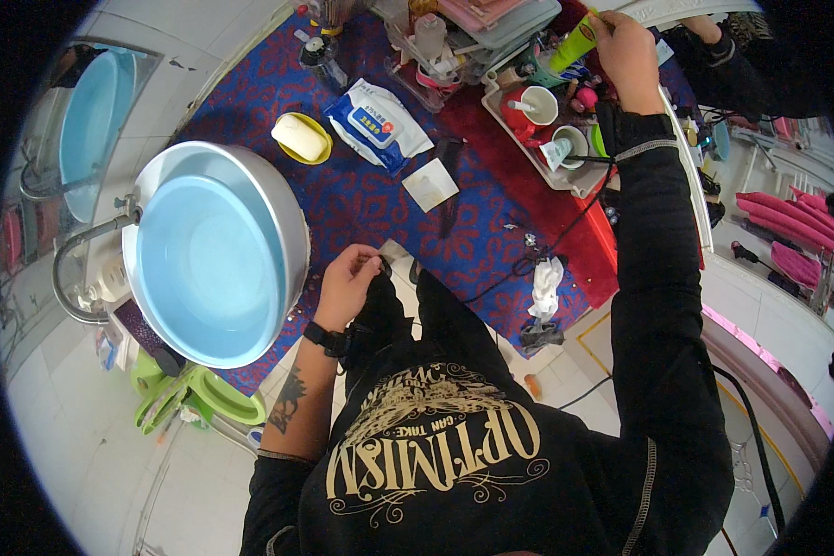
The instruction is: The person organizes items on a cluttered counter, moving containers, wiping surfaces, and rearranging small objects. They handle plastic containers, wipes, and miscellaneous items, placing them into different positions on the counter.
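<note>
My right hand (625, 61) is at the upper right, its fingers closed on the end of a bright green tube (574, 44), which hangs tilted over a teal container in a crowded tray (563, 182). Two mugs, one red and white (534, 105) and one white (571, 144), stand in that tray below the hand. Near the middle, my left hand (351, 281) has thumb and fingertips together around the corner of a small greyish piece, possibly cloth or paper (393, 251). Whether it truly grips this piece I cannot tell. A black band is on the left wrist.
A light blue basin (208, 264) sits inside a white sink (288, 208) with a curved faucet (76, 243). Soap in a yellow dish (300, 139), a wipes pack (379, 125) and a white square (430, 185) lie on the patterned cloth. A black cable (570, 226) crosses to the right.
</note>
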Motion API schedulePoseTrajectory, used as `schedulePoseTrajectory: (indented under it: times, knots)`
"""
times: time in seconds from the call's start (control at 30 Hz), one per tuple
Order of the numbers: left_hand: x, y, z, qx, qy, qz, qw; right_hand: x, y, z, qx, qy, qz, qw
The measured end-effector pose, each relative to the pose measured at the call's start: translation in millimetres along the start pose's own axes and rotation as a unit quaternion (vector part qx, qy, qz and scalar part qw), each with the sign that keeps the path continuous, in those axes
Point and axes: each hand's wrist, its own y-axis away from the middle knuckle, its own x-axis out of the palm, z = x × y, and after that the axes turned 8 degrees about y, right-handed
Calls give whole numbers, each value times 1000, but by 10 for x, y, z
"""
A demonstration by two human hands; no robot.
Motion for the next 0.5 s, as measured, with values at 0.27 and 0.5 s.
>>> schedulePoseTrajectory:
  times: [0.27, 0.5]
  knots:
    - [29, -4, 24, -2, 12, -23, 1000, -59, -49, 12, -47, 14, -30, 998]
    - [25, -13, 14, -1, 2, -1, 1000, 5, -39, 122, 28, -66, 43, 996]
